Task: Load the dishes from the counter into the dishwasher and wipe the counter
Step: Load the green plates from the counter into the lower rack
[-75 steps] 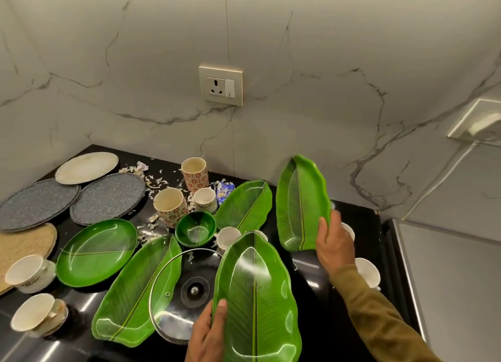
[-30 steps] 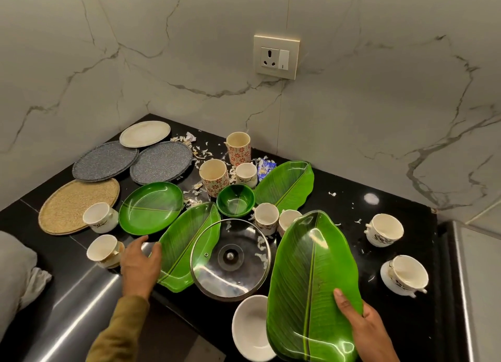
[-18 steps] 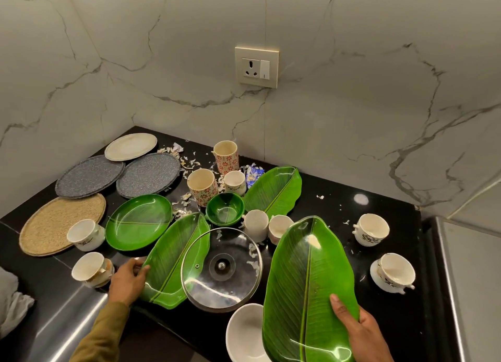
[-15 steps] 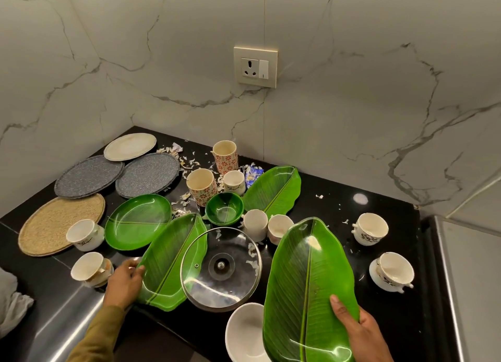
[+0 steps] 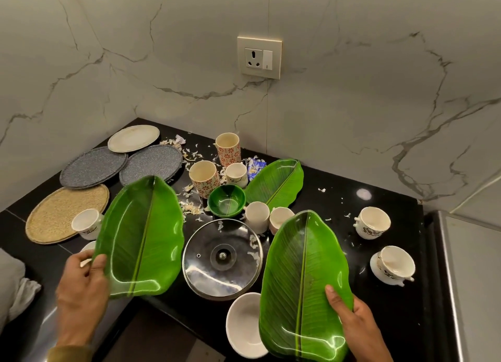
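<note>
now left hand (image 5: 81,288) gripping leaf plate (image 5: 141,237) (tilted), right hand (image 5: 352,321) another

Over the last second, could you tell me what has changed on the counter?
The left hand gripped the leaf plate beside the glass lid and lifted it off the counter. The right hand still holds the other leaf plate; cups and round plates stayed put.

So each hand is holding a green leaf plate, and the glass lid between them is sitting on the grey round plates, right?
Not quite. In the head view the left hand and right hand each hold a green leaf plate, but the glass lid sits on the black counter, apart from the grey round plates.
</note>
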`<action>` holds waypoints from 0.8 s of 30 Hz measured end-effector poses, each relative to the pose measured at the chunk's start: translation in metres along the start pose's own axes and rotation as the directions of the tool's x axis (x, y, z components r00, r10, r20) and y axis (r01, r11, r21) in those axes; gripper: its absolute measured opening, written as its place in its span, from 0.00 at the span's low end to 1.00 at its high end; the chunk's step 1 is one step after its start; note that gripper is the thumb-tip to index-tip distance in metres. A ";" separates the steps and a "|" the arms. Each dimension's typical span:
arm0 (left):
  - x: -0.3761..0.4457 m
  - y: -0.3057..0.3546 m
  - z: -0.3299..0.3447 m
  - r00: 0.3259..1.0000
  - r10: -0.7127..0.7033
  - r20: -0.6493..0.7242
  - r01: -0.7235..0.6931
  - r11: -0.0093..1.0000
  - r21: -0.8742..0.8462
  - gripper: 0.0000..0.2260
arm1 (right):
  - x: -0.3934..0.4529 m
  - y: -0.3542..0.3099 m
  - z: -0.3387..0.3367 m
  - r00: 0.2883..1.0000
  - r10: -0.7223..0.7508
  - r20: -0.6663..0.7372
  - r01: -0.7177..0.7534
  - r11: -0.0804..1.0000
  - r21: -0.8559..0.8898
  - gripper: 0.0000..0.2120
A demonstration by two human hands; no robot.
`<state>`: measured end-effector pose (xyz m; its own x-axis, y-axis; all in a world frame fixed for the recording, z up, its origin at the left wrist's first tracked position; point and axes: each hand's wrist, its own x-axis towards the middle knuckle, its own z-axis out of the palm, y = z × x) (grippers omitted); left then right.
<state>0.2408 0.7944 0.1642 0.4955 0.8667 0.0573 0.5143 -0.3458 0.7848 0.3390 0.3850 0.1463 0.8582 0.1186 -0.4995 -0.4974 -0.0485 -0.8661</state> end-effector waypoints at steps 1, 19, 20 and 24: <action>-0.005 0.001 0.004 0.999 -0.028 0.023 0.030 0.997 -0.067 0.08 | 0.001 0.001 0.001 1.000 -0.001 0.007 0.001 1.000 0.000 0.53; -0.155 0.082 0.096 0.893 0.168 0.417 -0.029 0.947 -0.319 0.01 | -0.004 0.004 0.021 0.999 -0.047 -0.004 0.047 0.997 0.057 0.27; -0.159 0.084 0.096 0.906 0.183 0.382 -0.069 0.953 -0.294 0.03 | -0.007 0.003 0.023 0.999 -0.038 -0.018 0.039 0.998 0.056 0.29; -0.166 0.090 0.097 0.912 0.250 0.324 -0.171 0.952 -0.252 0.07 | -0.011 0.000 0.022 0.997 -0.059 -0.043 0.062 0.994 0.090 0.31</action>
<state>0.2728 0.5842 0.1651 0.8076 0.5877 0.0484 0.2283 -0.3873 0.8933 0.3272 0.4060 0.1522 0.8905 0.0790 -0.4482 -0.4525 0.0488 -0.8904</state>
